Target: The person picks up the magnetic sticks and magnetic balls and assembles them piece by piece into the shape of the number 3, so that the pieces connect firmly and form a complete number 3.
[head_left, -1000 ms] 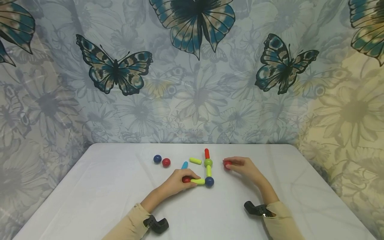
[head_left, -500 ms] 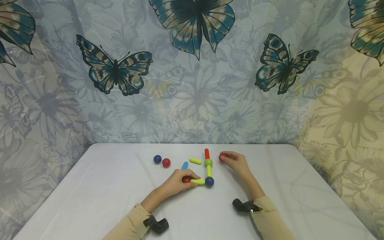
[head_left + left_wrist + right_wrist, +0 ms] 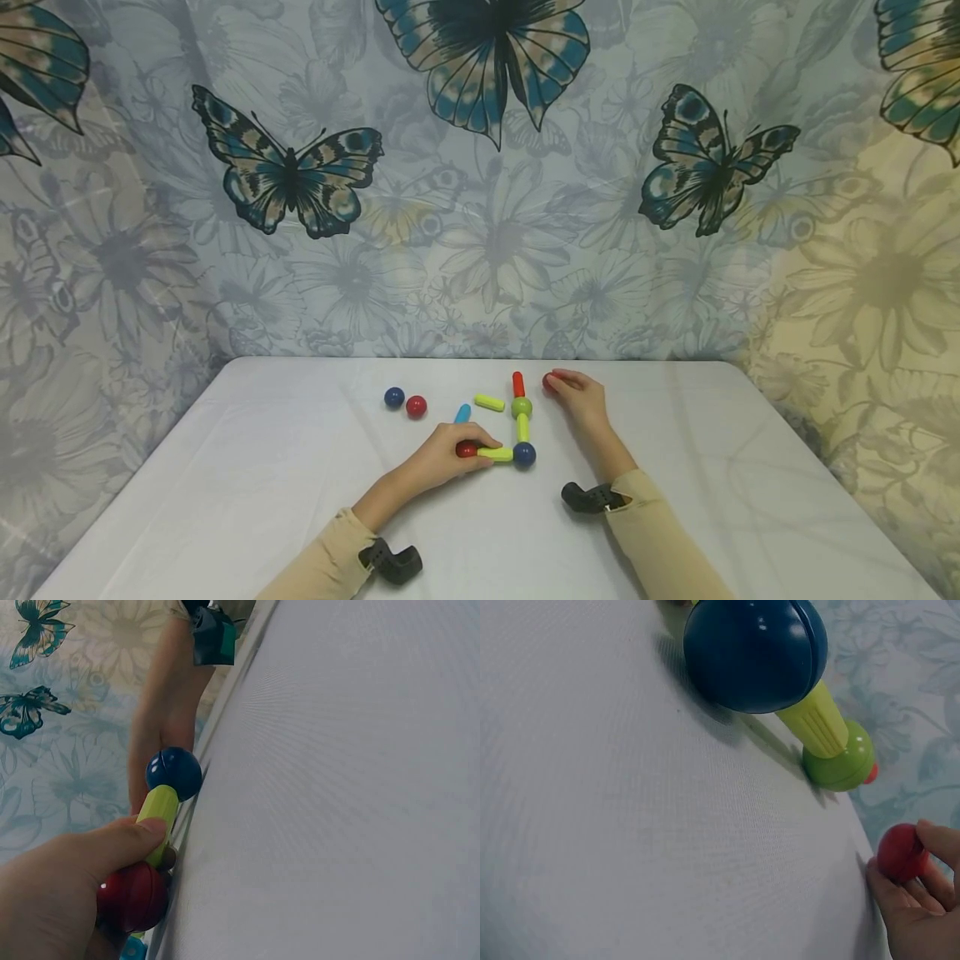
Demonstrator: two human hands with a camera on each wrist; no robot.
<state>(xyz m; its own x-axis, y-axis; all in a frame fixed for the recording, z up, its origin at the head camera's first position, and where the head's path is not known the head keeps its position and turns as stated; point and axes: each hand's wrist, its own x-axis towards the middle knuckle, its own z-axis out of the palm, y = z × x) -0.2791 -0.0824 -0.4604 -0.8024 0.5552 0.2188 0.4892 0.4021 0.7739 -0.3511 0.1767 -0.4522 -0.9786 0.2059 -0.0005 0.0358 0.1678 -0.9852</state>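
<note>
On the white table, an L of rods and balls lies right of the middle, in the far half. From its blue corner ball, the lengthwise rod, yellow-green, points to the far edge, followed by a green ball and a red rod on much the same axis. The crosswise rod, also yellow-green, runs from that corner toward the left edge, roughly parallel to the far edge. The left hand pinches this rod between thumb and fingers, beside the left red ball, which is partly covered. A blue rod points to the far edge; its near end is hidden by the hand, so its joint cannot be confirmed. The right hand grips the right red ball by thumb and fingertips, near the far edge and just right of the red rod, apart from it; contact with the table cannot be determined. The green ball stands between this hand and a loose yellow-green rod. Farther left sit a loose blue ball and a loose red ball. The right wrist view cuts off the blue corner ball.
</note>
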